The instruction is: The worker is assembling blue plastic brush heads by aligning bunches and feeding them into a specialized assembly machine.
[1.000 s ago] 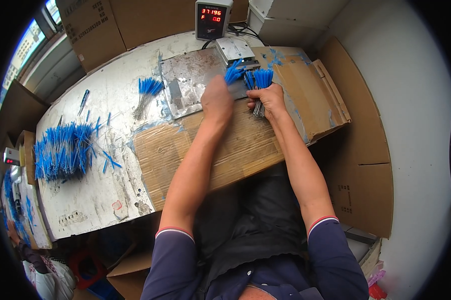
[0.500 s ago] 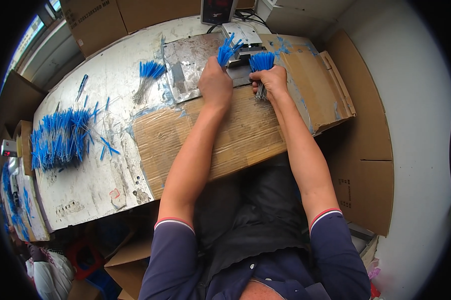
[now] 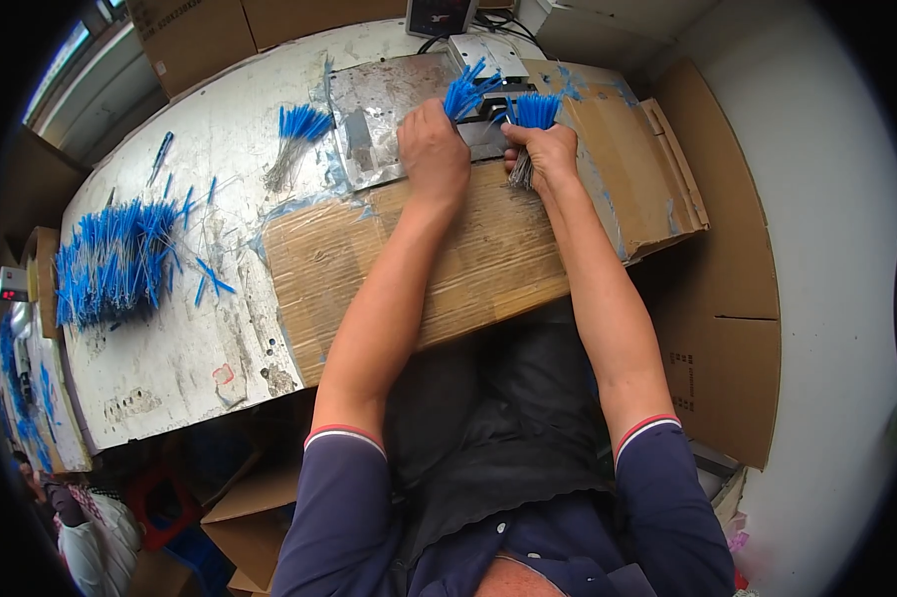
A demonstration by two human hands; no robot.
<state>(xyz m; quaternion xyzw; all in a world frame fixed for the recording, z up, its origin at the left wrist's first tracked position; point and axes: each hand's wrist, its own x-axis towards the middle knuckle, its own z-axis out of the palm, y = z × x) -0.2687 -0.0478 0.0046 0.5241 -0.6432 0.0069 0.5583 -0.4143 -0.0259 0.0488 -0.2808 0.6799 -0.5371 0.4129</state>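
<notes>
My left hand (image 3: 435, 147) is closed round a bundle of thin wires with blue ends (image 3: 470, 92), which fan out above the fist toward the upper right. Close beside it, my right hand (image 3: 548, 151) grips a second bundle of blue-ended wires (image 3: 534, 110). Its blue tips point up, and the bare grey wire ends hang below the fingers. Just beyond both hands stands a small metal machine (image 3: 486, 58), its front partly hidden by the bundles. How many wires each hand holds cannot be made out.
A large pile of blue-ended wires (image 3: 115, 264) lies at the left of the white table (image 3: 200, 368), with a smaller bunch (image 3: 297, 139) nearer the middle. A pen (image 3: 160, 157) lies behind the pile. Flattened cardboard (image 3: 409, 274) covers the front edge; a white wall (image 3: 836, 298) rises at right.
My head view has shifted slightly. Both hands keep their bundles near the machine, and the left bundle now leans further right, its tips closer to the right one.
</notes>
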